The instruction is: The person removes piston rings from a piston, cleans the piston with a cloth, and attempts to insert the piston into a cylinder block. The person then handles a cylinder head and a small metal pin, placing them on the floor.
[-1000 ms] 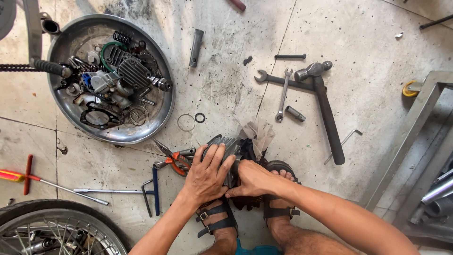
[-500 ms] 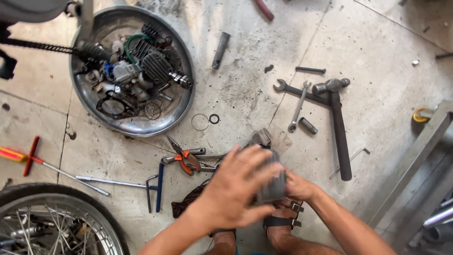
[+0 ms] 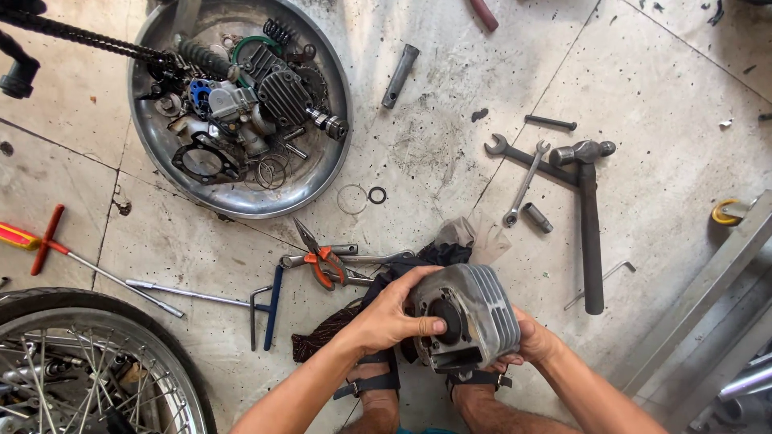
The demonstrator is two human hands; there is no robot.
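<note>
A second earlier I had both hands low on a dark bundle on the floor, by the rag. By now I had lifted a finned engine cylinder clear of it and turned it so its round bore faced me. My left hand had moved from lying flat on top to gripping the near face, thumb beside the bore. My right hand had slid behind the fins and cupped the far side. My view had shifted too, so the parts pan sat higher and further left.
</note>
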